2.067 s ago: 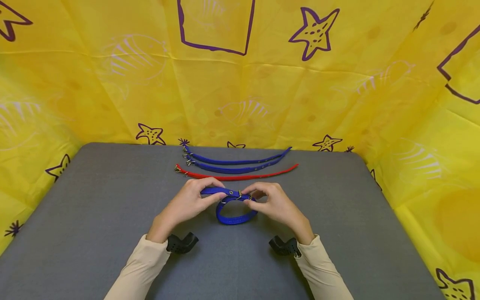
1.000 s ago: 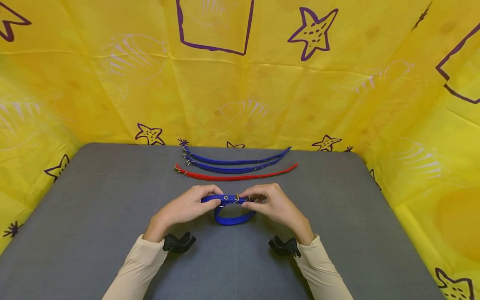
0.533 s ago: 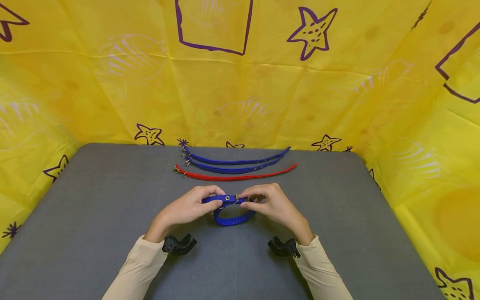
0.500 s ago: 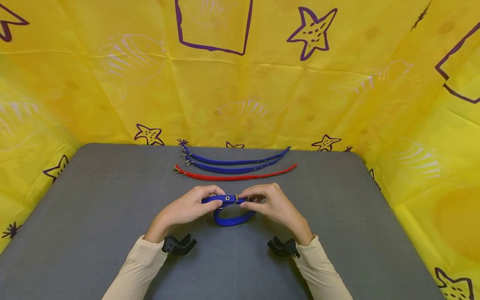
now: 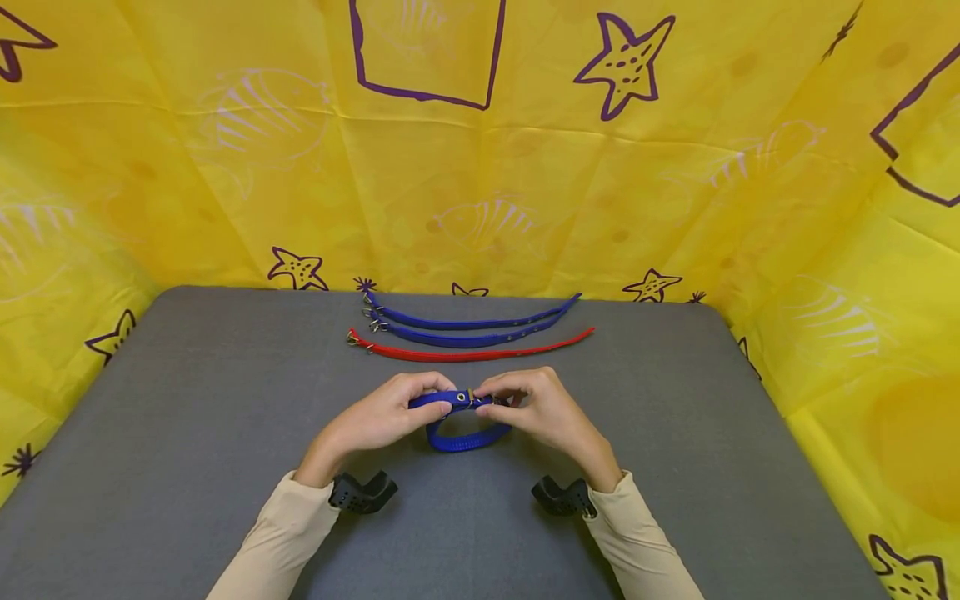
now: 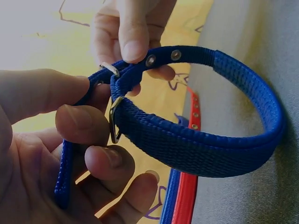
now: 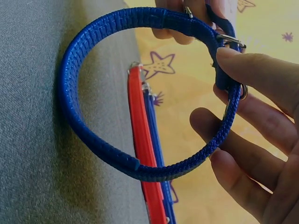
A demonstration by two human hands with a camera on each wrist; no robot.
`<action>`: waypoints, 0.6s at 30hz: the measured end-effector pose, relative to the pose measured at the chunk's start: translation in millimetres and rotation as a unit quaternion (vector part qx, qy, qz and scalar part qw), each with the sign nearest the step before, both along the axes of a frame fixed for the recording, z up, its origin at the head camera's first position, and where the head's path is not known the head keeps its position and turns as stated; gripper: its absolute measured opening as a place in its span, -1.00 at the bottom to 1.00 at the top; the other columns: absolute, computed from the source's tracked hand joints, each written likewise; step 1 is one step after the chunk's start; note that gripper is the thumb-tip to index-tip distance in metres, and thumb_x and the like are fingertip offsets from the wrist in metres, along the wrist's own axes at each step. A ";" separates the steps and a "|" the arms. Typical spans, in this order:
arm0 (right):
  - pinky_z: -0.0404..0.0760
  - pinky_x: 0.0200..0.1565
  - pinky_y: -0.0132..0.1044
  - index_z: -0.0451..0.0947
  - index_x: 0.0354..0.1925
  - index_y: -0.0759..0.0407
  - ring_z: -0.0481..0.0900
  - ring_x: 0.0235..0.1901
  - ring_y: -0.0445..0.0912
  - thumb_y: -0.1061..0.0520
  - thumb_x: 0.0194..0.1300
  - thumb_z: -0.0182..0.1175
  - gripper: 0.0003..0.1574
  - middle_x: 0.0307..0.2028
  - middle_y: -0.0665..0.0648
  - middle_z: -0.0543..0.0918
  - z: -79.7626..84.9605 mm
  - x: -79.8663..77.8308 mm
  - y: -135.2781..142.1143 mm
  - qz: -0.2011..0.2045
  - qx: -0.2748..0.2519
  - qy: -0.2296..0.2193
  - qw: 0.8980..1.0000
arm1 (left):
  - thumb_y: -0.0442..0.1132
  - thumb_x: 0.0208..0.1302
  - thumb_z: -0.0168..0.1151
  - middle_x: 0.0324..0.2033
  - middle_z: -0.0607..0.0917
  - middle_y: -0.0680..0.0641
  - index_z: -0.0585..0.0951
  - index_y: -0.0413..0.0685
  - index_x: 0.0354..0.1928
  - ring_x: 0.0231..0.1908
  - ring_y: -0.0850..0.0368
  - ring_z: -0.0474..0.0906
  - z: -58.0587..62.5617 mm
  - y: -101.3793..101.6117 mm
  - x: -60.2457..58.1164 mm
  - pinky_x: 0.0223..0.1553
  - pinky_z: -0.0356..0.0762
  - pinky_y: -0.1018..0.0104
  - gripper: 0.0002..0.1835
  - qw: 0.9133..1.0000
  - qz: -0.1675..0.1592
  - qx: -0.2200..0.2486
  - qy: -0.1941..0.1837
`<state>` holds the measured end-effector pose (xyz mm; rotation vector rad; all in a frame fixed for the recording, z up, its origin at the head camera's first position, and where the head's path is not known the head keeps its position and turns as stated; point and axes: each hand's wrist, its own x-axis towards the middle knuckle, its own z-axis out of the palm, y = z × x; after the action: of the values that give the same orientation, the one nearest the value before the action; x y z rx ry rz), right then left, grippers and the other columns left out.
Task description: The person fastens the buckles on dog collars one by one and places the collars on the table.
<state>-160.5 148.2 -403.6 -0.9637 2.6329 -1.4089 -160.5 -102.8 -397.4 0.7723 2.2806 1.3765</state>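
Both hands hold a blue webbing collar [image 5: 465, 443], bent into a loop just above the table, its strap end passed through the metal buckle [image 5: 470, 397]. My left hand [image 5: 390, 412] pinches the strap left of the buckle between thumb and fingers; an eyelet [image 5: 461, 397] shows between that thumb and the buckle. In the left wrist view the free strap tail [image 6: 64, 175] hangs past the left fingers, and a D-ring [image 6: 113, 120] sits on the loop. My right hand [image 5: 546, 414] pinches the collar at the buckle's right side, its thumb [image 7: 233, 58] right by the buckle in the right wrist view.
Beyond the hands a red collar [image 5: 465, 357] lies stretched out on the grey table [image 5: 225, 433]. Two blue collars [image 5: 465, 340] lie behind it, buckles to the left. A yellow patterned cloth [image 5: 420, 183] rises at the back and sides.
My left hand has shifted slightly right, towards the buckle, and the eyelet now sits closer to it. The right hand has moved slightly left. The other collars have stayed put.
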 end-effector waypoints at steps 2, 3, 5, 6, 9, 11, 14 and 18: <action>0.62 -0.32 -0.38 0.77 -0.21 0.04 0.63 -0.38 -0.30 0.13 0.17 0.45 -0.83 -0.30 -0.03 0.79 0.1 -0.1 -0.3 -0.004 0.004 0.000 1.000 | -0.17 0.45 0.15 -0.44 0.49 0.05 0.61 -0.05 -0.09 -0.47 0.22 0.34 -0.5 1.1 0.4 -0.45 0.27 0.39 -0.86 1.000 0.000 0.001 0.000; 0.62 -0.32 -0.38 0.77 -0.22 0.04 0.64 -0.38 -0.30 0.13 0.17 0.45 -0.84 -0.31 -0.03 0.79 0.1 -0.1 -0.4 -0.006 0.006 -0.001 1.000 | -0.17 0.45 0.15 -0.45 0.48 0.05 0.61 -0.05 -0.09 -0.47 0.22 0.33 -0.8 1.6 0.5 -0.45 0.27 0.39 -0.86 1.000 0.002 0.002 0.000; 0.62 -0.33 -0.38 0.76 -0.22 0.03 0.65 -0.37 -0.29 0.13 0.18 0.44 -0.84 -0.32 -0.04 0.79 0.3 -0.2 -0.2 -0.010 0.012 -0.006 1.000 | -0.16 0.45 0.15 -0.46 0.49 0.06 0.59 -0.04 -0.09 -0.47 0.21 0.34 -1.4 2.6 0.7 -0.44 0.27 0.39 -0.86 1.000 0.007 0.000 0.003; 0.62 -0.33 -0.38 0.75 -0.21 0.03 0.67 -0.36 -0.28 0.12 0.19 0.43 -0.84 -0.32 -0.04 0.79 0.4 -0.3 -0.1 -0.011 0.014 -0.009 1.000 | -0.16 0.45 0.15 -0.46 0.49 0.06 0.57 -0.04 -0.09 -0.47 0.21 0.33 -1.8 2.9 0.8 -0.44 0.26 0.38 -0.86 1.000 0.010 -0.002 0.005; 0.62 -0.32 -0.38 0.73 -0.17 0.03 0.70 -0.34 -0.25 0.11 0.21 0.41 -0.82 -0.29 -0.02 0.79 0.9 -0.3 1.2 -0.013 0.023 -0.021 0.999 | -0.14 0.46 0.15 -0.49 0.50 0.06 0.50 -0.05 -0.08 -0.49 0.21 0.31 -2.8 2.8 0.7 -0.44 0.24 0.37 -0.84 1.000 0.017 -0.005 0.005; 0.63 -0.31 -0.37 0.71 -0.14 0.04 0.72 -0.31 -0.23 0.11 0.22 0.40 -0.79 -0.25 0.00 0.79 1.1 -0.5 2.1 -0.011 0.025 -0.029 0.999 | -0.12 0.45 0.16 -0.47 0.54 0.05 0.47 -0.04 -0.07 -0.49 0.20 0.32 -3.1 2.2 0.6 -0.43 0.25 0.36 -0.82 1.000 0.025 -0.007 0.005; 0.64 -0.29 -0.36 0.70 -0.09 0.06 0.73 -0.29 -0.21 0.12 0.22 0.40 -0.75 -0.21 0.03 0.79 1.1 -1.2 3.9 -0.010 0.029 -0.037 0.999 | -0.12 0.42 0.19 -0.44 0.59 0.03 0.45 -0.03 -0.08 -0.48 0.17 0.36 -3.0 0.3 0.2 -0.42 0.29 0.34 -0.80 0.999 0.039 -0.003 0.011; 0.65 -0.26 -0.34 0.69 -0.03 0.08 0.73 -0.26 -0.18 0.15 0.23 0.38 -0.69 -0.13 0.04 0.78 0.7 -2.3 5.5 -0.010 0.037 -0.037 0.999 | -0.12 0.37 0.26 -0.42 0.61 0.04 0.51 0.05 -0.14 -0.43 0.14 0.45 -2.7 -1.4 -0.5 -0.40 0.38 0.34 -0.84 0.998 0.061 0.003 0.034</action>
<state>-162.9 153.7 -402.8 -0.8635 2.6263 -1.3143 -161.0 -104.2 -400.2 0.7031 2.4130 1.4306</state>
